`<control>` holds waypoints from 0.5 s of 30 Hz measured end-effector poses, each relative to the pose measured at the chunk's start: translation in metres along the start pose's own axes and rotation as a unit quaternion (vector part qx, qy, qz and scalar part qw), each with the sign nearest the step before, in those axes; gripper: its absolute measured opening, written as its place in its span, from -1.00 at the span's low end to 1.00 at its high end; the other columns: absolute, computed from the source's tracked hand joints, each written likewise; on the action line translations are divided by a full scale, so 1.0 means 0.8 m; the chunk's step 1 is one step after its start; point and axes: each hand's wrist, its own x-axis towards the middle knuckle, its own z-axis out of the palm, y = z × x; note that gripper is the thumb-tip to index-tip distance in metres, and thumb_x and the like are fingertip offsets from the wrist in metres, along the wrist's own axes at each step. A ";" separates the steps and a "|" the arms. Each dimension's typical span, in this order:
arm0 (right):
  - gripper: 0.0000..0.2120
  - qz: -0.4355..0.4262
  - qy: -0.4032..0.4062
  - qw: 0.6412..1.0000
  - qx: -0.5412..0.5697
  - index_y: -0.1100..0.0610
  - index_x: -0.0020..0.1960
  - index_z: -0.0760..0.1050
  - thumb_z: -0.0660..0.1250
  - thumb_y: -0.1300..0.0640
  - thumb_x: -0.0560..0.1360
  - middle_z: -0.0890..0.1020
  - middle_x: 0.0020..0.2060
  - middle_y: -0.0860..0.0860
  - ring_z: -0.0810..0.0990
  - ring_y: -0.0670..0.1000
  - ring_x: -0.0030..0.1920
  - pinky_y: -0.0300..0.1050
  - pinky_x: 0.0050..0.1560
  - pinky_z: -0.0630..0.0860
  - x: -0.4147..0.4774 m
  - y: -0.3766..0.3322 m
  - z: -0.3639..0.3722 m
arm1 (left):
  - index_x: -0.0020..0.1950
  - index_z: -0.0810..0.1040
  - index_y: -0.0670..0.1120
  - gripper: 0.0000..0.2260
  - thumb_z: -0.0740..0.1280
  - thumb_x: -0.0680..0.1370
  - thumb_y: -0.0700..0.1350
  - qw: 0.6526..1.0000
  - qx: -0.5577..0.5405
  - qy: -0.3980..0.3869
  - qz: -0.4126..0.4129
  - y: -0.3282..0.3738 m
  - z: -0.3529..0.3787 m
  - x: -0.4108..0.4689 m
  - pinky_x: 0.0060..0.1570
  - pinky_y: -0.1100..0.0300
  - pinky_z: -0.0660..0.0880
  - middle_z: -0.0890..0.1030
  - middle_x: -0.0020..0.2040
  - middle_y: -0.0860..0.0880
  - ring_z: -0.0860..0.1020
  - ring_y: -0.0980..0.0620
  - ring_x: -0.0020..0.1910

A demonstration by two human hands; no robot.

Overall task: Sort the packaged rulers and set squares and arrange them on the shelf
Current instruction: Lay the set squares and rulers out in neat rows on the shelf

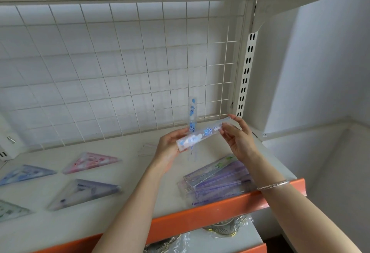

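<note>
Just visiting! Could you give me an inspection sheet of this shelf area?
Surface: white shelf, orange front edge.
Job's things: blue ruler held in the air; second ruler upright against the wire grid; purple rulers piled at right; pink set square, blue set square, purple set square, green set square flat at left.
Clutter: plastic bags on the level below.
Hands: left hand and right hand each hold one end of the blue ruler.
Cables: nothing seen.
Surroundings: slotted post, plain wall.
</note>
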 end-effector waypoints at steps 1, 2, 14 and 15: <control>-0.65 0.001 -0.004 1.000 -0.007 0.19 0.18 0.48 0.26 0.48 0.47 0.63 -0.34 0.10 0.61 0.00 -0.36 -0.24 -0.22 0.60 0.000 0.000 0.000 | 0.19 0.58 -0.18 -0.72 0.36 0.50 -0.35 1.000 0.003 0.001 0.001 -0.001 0.000 0.000 -0.20 0.35 0.55 0.67 -0.07 0.01 0.64 0.18 -0.20; -0.64 0.003 -0.009 1.000 -0.019 0.18 0.19 0.49 0.26 0.48 0.47 0.62 -0.34 0.08 0.60 -0.01 -0.36 -0.24 -0.23 0.60 -0.001 0.000 0.000 | 0.17 0.59 -0.21 -0.74 0.38 0.49 -0.34 1.000 -0.003 0.002 -0.001 -0.002 0.001 0.000 -0.19 0.34 0.55 0.68 -0.11 0.00 0.63 0.17 -0.23; -0.76 0.037 0.004 0.999 0.007 0.18 -0.04 0.41 0.25 0.49 0.47 0.58 -0.34 0.18 0.63 0.05 -0.36 -0.22 -0.26 0.61 -0.002 -0.001 0.006 | 0.11 0.50 -0.38 -0.79 0.36 0.48 -0.40 0.999 -0.041 0.020 0.021 -0.003 0.003 0.000 -0.13 0.19 0.60 0.63 -0.16 -0.19 0.64 -0.02 -0.20; -0.77 0.039 0.002 0.999 0.006 0.18 -0.06 0.40 0.25 0.49 0.47 0.58 -0.33 0.19 0.64 0.06 -0.35 -0.22 -0.27 0.61 -0.001 -0.001 0.005 | 0.11 0.50 -0.38 -0.79 0.35 0.48 -0.41 0.998 -0.052 0.026 0.029 -0.004 0.003 0.000 -0.10 0.19 0.61 0.63 -0.14 -0.20 0.64 -0.03 -0.16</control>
